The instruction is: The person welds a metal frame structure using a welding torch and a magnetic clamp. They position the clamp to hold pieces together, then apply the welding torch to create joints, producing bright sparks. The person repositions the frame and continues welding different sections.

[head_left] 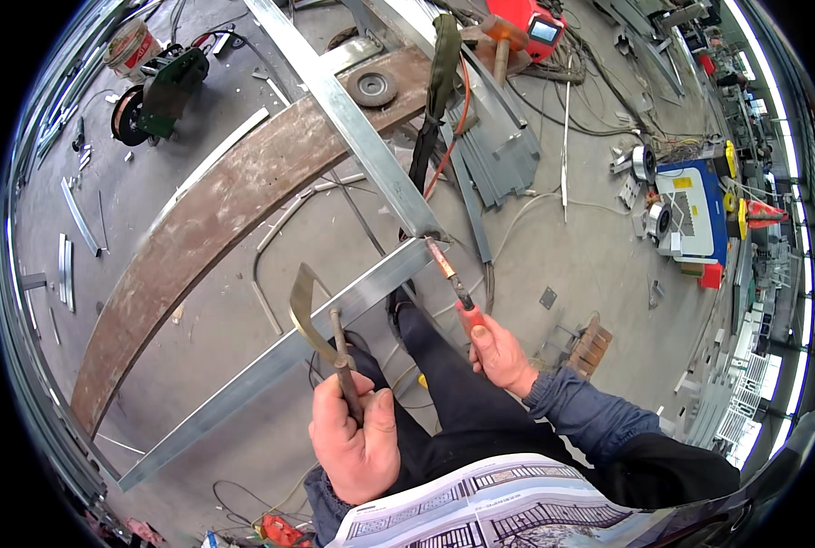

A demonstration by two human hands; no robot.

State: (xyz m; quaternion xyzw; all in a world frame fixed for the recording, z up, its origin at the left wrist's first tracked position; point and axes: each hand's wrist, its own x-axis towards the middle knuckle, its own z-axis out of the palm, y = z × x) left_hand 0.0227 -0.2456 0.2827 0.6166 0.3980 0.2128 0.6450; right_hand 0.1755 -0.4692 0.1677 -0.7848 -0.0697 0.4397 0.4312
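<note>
My right hand [503, 354] is closed around the red handle of a welding torch [445, 267]. The torch's copper nozzle points at the corner where two galvanized steel tubes meet; whether it touches cannot be told. One tube [343, 110] runs away toward the far left, the other [270, 365] toward the near left. My left hand [356, 438] grips the brown handle of a tool with a bent, brass-coloured plate [303, 310] and a short rod; its exact kind is unclear. The plate stands above the nearer tube.
A broad rusty steel beam [215, 219] lies beneath the far tube, with a round disc [372, 89] on it. Behind are a hammer [501, 55] and a red machine [528, 27]. Wire spools [645, 164] and a blue-edged case [695, 210] stand right. Cables cross the floor.
</note>
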